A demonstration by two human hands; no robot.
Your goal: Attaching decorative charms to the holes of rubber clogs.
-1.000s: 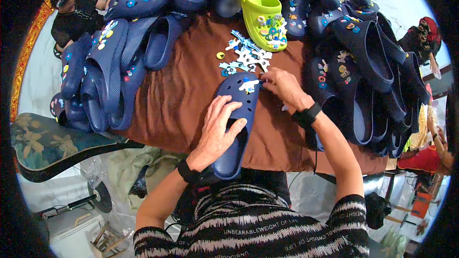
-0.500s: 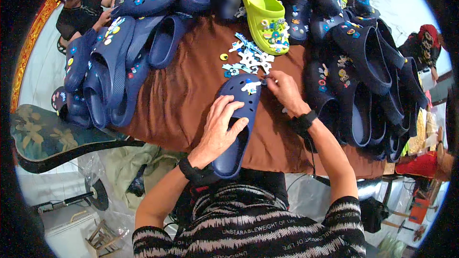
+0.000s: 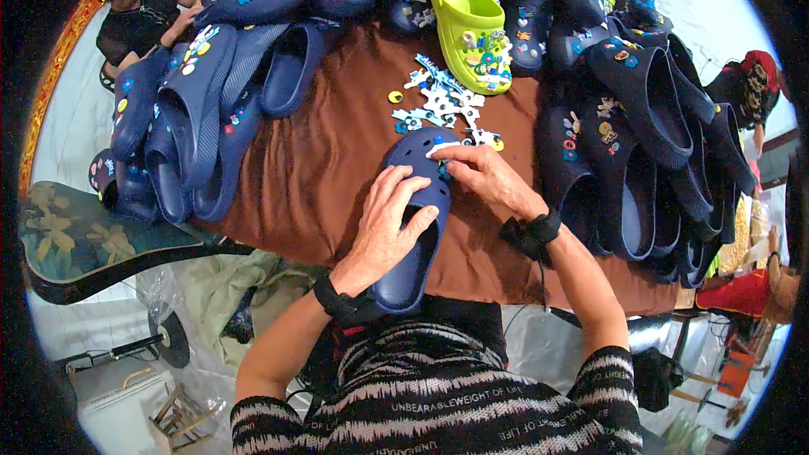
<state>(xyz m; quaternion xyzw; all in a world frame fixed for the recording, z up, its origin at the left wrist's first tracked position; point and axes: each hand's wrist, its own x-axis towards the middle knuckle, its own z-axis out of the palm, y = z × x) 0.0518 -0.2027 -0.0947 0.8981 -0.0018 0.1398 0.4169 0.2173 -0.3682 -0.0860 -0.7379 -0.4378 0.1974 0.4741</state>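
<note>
My left hand (image 3: 386,227) lies flat and open on the navy clog (image 3: 413,219), fingers spread over its middle part, pressing it down on the brown table (image 3: 337,143). My right hand (image 3: 480,177) is at the toe end of the same clog, fingers bent together and pinched on a small charm (image 3: 444,171) on the upper; I cannot tell how firmly it is held. The clog lies lengthwise between both hands, its heel toward my body and its toe pointing away. Just beyond the toe there is a loose heap of small charms (image 3: 438,101) on the table. Behind them stands a lime green clog (image 3: 468,17) with charms on it. Piles of navy clogs lie on the left (image 3: 202,109) and on the right (image 3: 640,143). At the far left a seated person (image 3: 139,8) is in view.
</note>
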